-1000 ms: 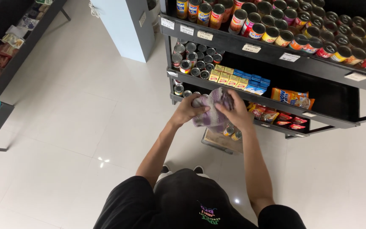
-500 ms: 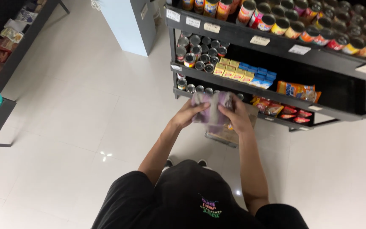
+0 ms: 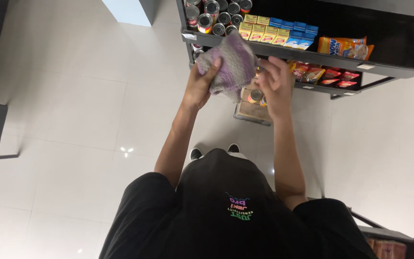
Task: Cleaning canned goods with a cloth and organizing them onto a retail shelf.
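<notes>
A soft grey and purple cloth (image 3: pixel 229 64), bunched and crumpled, is held up in front of the black metal shelf rack (image 3: pixel 312 56), level with the edge of its middle shelf. The left hand (image 3: pixel 202 86) is closed around the cloth's lower left part, thumb and fingers pinching the fabric. The right hand (image 3: pixel 275 86) is just beside the cloth's right edge with its fingers spread and loosely curled; whether a fingertip touches the fabric is hard to tell from this angle, but it seems not to be gripping anything.

Behind the cloth, the shelf carries a cluster of round tin cans with silver lids (image 3: pixel 216 14) at the left, then a row of small yellow cartons (image 3: pixel 259 31) and small blue cartons (image 3: pixel 295 34), and an orange snack packet (image 3: pixel 343 46) lying farther right. On the shelf below lie red foil pouches (image 3: pixel 329 74). A brown cardboard box (image 3: pixel 252 108) stands on the white tiled floor (image 3: pixel 73 96) under the hands, with a can or two in it. The person's black shirt (image 3: pixel 226 216) fills the lower part of the view.
</notes>
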